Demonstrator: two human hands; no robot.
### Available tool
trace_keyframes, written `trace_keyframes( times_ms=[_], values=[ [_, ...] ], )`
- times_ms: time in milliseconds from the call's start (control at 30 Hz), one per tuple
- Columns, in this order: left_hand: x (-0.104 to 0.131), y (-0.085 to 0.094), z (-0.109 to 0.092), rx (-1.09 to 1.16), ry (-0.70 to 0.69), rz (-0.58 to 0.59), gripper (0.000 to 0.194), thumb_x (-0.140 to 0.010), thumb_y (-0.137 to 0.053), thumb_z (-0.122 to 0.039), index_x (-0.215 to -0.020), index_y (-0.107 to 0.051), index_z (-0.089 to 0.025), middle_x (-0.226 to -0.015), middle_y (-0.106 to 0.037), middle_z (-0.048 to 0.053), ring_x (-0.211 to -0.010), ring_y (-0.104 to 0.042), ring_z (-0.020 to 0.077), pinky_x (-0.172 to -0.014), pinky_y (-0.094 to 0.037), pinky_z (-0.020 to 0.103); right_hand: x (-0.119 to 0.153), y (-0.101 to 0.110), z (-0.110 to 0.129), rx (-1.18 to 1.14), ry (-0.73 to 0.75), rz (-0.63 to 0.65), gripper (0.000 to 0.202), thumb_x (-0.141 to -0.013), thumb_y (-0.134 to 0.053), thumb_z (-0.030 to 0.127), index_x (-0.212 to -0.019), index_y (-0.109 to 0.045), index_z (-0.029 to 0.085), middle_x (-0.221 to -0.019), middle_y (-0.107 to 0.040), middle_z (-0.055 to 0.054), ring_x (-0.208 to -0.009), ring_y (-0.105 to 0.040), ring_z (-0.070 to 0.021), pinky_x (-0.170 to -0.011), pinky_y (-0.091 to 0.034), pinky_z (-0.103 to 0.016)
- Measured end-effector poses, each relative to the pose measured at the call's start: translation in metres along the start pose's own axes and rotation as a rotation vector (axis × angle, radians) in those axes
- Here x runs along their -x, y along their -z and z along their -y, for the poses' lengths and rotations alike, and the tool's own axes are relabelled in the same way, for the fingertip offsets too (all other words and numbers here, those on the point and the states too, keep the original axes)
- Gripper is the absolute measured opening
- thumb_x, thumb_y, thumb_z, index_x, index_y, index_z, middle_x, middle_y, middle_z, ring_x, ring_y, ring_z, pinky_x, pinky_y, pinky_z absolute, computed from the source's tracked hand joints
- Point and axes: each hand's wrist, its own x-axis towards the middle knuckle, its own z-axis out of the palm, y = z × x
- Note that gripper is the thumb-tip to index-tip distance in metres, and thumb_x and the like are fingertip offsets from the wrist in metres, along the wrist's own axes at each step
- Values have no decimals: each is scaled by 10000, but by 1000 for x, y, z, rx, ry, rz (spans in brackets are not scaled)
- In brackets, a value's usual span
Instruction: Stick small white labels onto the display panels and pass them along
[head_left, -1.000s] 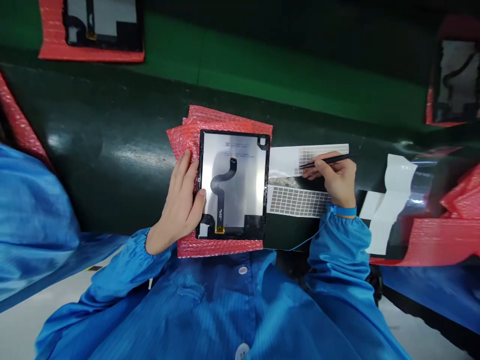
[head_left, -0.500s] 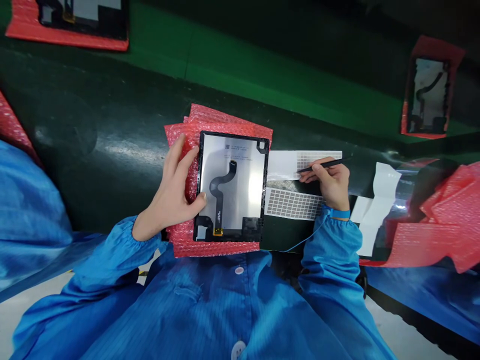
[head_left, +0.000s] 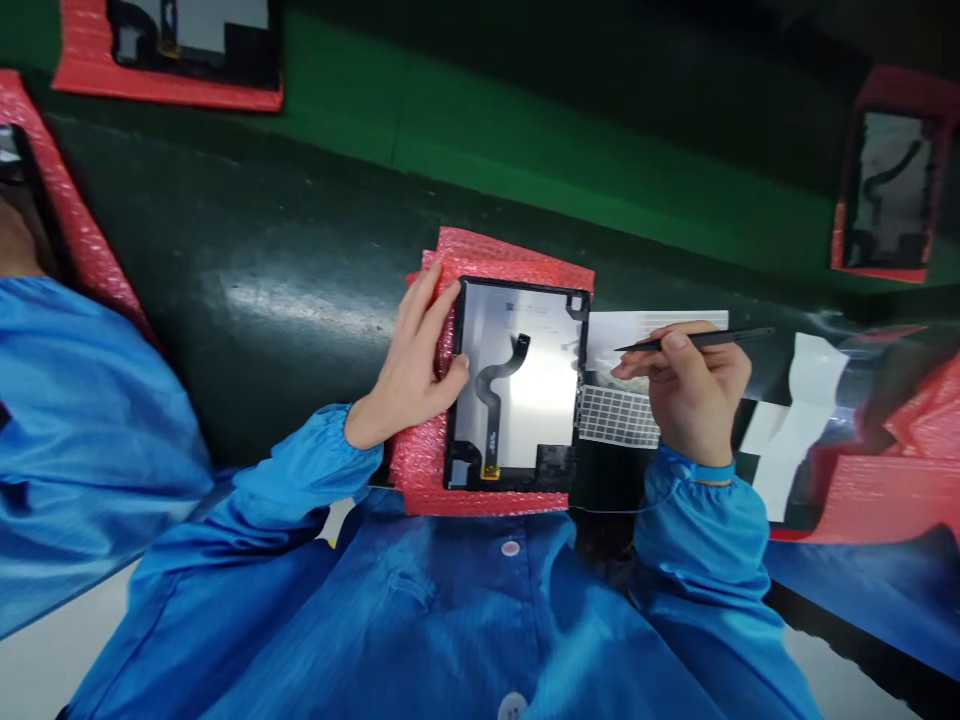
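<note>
A tablet display panel (head_left: 530, 395) with a black frame lies back side up on red bubble wrap (head_left: 517, 260). A dark curved flex cable (head_left: 491, 405) runs down its silvery back. My left hand (head_left: 416, 360) rests at the panel's left edge, fingers spread, thumb on the frame. Pinched in my right hand (head_left: 697, 385) are black tweezers (head_left: 709, 340), their tip pointing left above a white sheet (head_left: 611, 330). Below it lies a sheet of small grey rectangular stickers (head_left: 616, 415), partly covered by my right hand. The tip touches nothing that I can make out.
Another panel (head_left: 214, 30) on red wrap lies at the far left, and one more (head_left: 892, 190) at the far right. White paper strips (head_left: 802, 430) and red bubble wrap (head_left: 862, 490) lie right. A co-worker's blue sleeve (head_left: 90, 400) is on the left.
The whole view has shifted, so things appear farther right. My right hand has lifted the tweezers off the white sheet and tilted slightly. My left hand stays at the panel's edge.
</note>
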Motion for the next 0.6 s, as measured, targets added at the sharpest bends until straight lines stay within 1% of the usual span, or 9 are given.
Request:
trace_keyframes(
  times_ms=[100,167,233,267,333,433,533,600],
  values=[
    [2,2,1,-13,-17,-29,698,-1029,-498,-533,-1622,-249,-260,-1731,-205,178,-1619,-195,367,-1288,-228,623,8,-51,16,2,-41,108,141,-922,-789,375,-915,-743,242,-723,-793,-11,-565,-767,-204,-554,-674,-338],
    [3,4,0,-30,-15,-51,695,-998,-565,-518,-1585,-304,-252,-1716,-245,184,-1607,-232,369,-1280,-251,625,11,-82,20,19,-69,167,158,-913,-799,403,-917,-735,260,-724,-790,-6,-587,-776,-208,-571,-687,-347],
    [5,6,-2,-47,-4,-72,676,-968,-615,-501,-1539,-357,-246,-1695,-292,188,-1592,-275,369,-1264,-288,631,12,-106,18,40,-103,224,155,-920,-792,407,-922,-730,265,-751,-796,-9,-616,-785,-206,-601,-701,-349],
    [6,6,-3,-55,-1,-89,645,-958,-632,-485,-1505,-391,-241,-1675,-328,189,-1578,-307,367,-1252,-314,630,12,-114,16,47,-112,248,156,-923,-789,407,-920,-729,262,-774,-802,-13,-631,-790,-204,-611,-706,-346],
    [7,6,-5,-68,-6,-133,539,-945,-656,-439,-1405,-473,-227,-1616,-415,191,-1533,-391,358,-1219,-381,613,12,-124,9,54,-116,283,163,-927,-783,407,-923,-729,253,-811,-810,-19,-657,-797,-197,-618,-708,-329],
    [8,6,-7,-83,-20,-189,359,-939,-671,-395,-1230,-553,-220,-1529,-507,179,-1460,-487,339,-1160,-467,580,11,-126,1,85,-118,296,162,-939,-771,404,-957,-742,245,-814,-808,-21,-668,-799,-185,-599,-695,-292],
    [9,5,-7,-75,-18,-194,220,-945,-664,-379,-1074,-567,-230,-1502,-534,152,-1455,-494,334,-1141,-489,584,9,-125,0,121,-125,294,168,-950,-757,410,-970,-748,244,-846,-815,-25,-695,-806,-186,-583,-684,-280],
    [9,5,-7,-60,-20,-193,179,-942,-668,-363,-999,-559,-232,-1493,-546,136,-1458,-492,329,-1145,-489,585,9,-126,2,135,-133,293,169,-953,-751,416,-958,-744,247,-844,-816,-21,-695,-806,-185,-572,-679,-276]
  ],
)
